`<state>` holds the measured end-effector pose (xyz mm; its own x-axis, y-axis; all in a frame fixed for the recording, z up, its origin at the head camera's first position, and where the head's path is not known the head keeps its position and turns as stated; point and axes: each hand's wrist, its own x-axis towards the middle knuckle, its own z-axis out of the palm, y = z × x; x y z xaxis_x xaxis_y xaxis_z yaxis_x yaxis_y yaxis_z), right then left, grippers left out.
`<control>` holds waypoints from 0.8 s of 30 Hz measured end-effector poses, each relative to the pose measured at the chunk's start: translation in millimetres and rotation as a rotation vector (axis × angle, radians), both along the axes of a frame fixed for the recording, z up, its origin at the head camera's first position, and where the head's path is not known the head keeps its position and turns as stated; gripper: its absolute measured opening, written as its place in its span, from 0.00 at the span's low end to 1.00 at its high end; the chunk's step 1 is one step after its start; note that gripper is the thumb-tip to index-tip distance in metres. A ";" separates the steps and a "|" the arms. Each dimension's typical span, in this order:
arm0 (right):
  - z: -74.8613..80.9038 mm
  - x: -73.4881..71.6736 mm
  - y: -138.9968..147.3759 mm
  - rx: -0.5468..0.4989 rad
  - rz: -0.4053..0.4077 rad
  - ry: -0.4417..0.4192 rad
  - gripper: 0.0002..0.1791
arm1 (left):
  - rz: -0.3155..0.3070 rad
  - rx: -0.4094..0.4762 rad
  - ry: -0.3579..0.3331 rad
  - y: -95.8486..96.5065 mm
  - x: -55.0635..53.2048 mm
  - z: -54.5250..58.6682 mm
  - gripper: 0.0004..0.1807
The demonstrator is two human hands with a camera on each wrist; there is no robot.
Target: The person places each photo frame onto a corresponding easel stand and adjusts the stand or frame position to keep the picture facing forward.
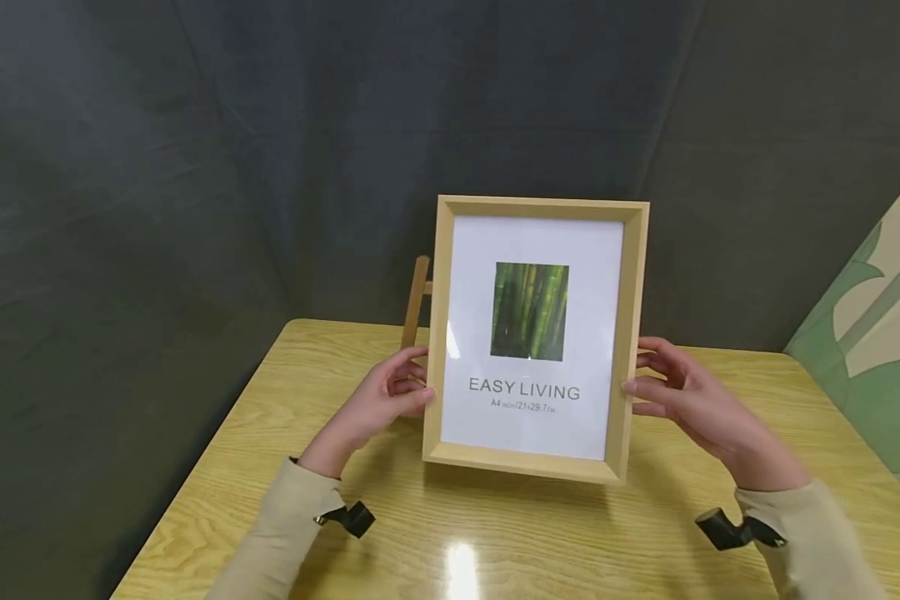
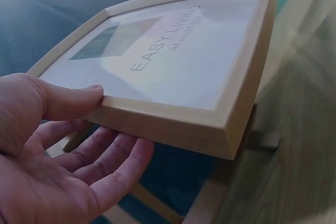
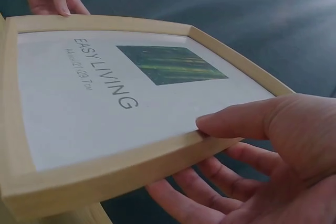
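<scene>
A light wooden picture frame (image 1: 528, 467) stands nearly upright in front of me, its white insert showing a bamboo picture and the words "EASY LIVING". My left hand (image 1: 381, 396) grips its left side, thumb on the front edge and fingers behind, as the left wrist view shows. On the opposite side my right hand (image 1: 693, 400) holds the frame the same way, its thumb (image 3: 236, 119) over the front rim. Behind the frame is a brown wooden stand (image 1: 416, 302), mostly hidden; parts of it show below the frame in the left wrist view.
Under everything lies a wood-grain table (image 1: 270, 467). A dark grey curtain (image 1: 345, 150) hangs behind it and along the left. At the right is a panel (image 1: 870, 333) with a green leaf pattern.
</scene>
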<state>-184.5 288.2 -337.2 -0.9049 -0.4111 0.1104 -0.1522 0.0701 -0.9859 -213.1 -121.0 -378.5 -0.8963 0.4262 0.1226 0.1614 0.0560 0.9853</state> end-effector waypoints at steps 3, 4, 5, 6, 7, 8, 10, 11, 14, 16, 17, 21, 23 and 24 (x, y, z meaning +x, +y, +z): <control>2.7 -4.8 -10.3 0.027 -0.025 0.002 0.27 | 0.027 -0.033 0.030 -9.6 -1.7 1.7 0.34; 3.0 -6.7 -13.6 0.029 -0.028 0.004 0.27 | 0.038 -0.045 0.041 -12.5 -2.8 1.8 0.34; 3.2 -8.5 -16.9 0.028 -0.028 0.009 0.26 | 0.051 -0.054 0.044 -15.4 -3.8 2.1 0.34; 3.3 -10.3 -20.2 0.025 -0.029 0.011 0.26 | 0.061 -0.062 0.050 -18.1 -4.7 2.6 0.34; 3.3 -12.2 -23.8 0.021 -0.030 0.013 0.26 | 0.067 -0.067 0.057 -20.7 -6.2 2.7 0.34; 3.0 -14.4 -27.2 0.014 -0.031 0.016 0.26 | 0.077 -0.073 0.062 -23.3 -7.6 2.9 0.34; 2.6 -19.1 -34.4 0.008 -0.039 0.022 0.26 | 0.097 -0.083 0.071 -28.6 -10.7 3.1 0.34; 2.3 -21.6 -37.9 0.005 -0.043 0.022 0.27 | 0.107 -0.087 0.074 -31.3 -12.0 3.2 0.34; 0.7 -29.3 -48.5 -0.005 -0.052 0.019 0.28 | 0.134 -0.101 0.078 -39.7 -16.0 2.5 0.34; -1.3 -34.4 -56.1 -0.014 -0.056 0.013 0.28 | 0.152 -0.109 0.088 -46.0 -18.1 1.2 0.34; -2.4 -36.8 -60.1 -0.017 -0.061 0.010 0.28 | 0.160 -0.109 0.092 -49.1 -19.3 0.2 0.33; -7.3 -45.2 -75.1 -0.037 -0.087 0.010 0.28 | 0.176 -0.095 0.118 -59.2 -25.6 -4.5 0.33; -9.0 -49.0 -81.5 -0.040 -0.099 0.017 0.28 | 0.179 -0.083 0.126 -62.7 -29.5 -7.2 0.32; -9.7 -50.9 -84.4 -0.043 -0.103 0.023 0.29 | 0.177 -0.073 0.129 -64.1 -31.2 -8.4 0.32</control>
<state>-235.4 203.8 -346.9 -0.9390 -0.3107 0.1473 -0.1693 0.0446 -0.9846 -244.3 -185.1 -387.0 -0.9368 0.2754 0.2159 0.2672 0.1646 0.9495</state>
